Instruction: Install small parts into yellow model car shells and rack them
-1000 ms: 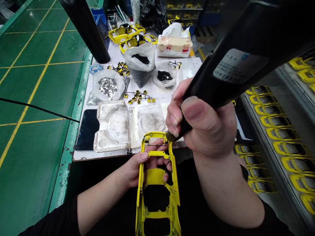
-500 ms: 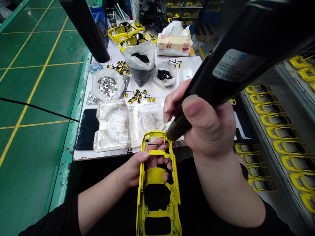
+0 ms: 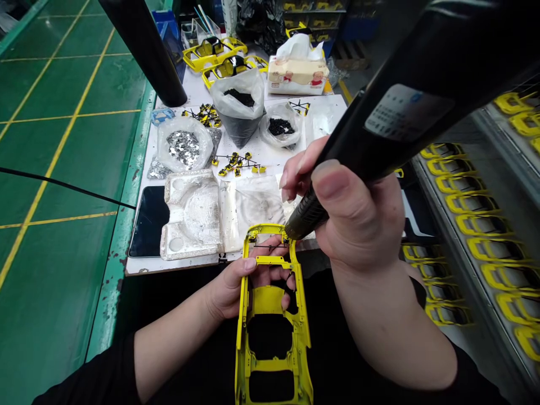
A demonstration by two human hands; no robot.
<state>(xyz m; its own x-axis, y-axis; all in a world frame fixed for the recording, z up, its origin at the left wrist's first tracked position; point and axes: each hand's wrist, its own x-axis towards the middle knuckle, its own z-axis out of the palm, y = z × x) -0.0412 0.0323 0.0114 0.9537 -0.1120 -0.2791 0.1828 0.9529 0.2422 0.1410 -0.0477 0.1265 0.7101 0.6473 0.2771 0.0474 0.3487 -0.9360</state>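
My left hand is closed around the upper part of a yellow plastic car-body frame, thumb on its left rail and fingers behind it. A thin black rod crosses the frame's top opening. In my right hand is a black power screwdriver with a white label, gripped near its lower end and held at a slant. The screwdriver's nose meets the frame's upper right corner; its tip and any screw there are hidden.
A white foam cradle and a dark phone lie on the worktable. Behind are bags of silver pieces and black parts, plus a tissue pack. A green conveyor runs left; yellow frames line the right.
The view has shifted very slightly. Both hands, the frame and the screwdriver keep the same positions relative to one another.
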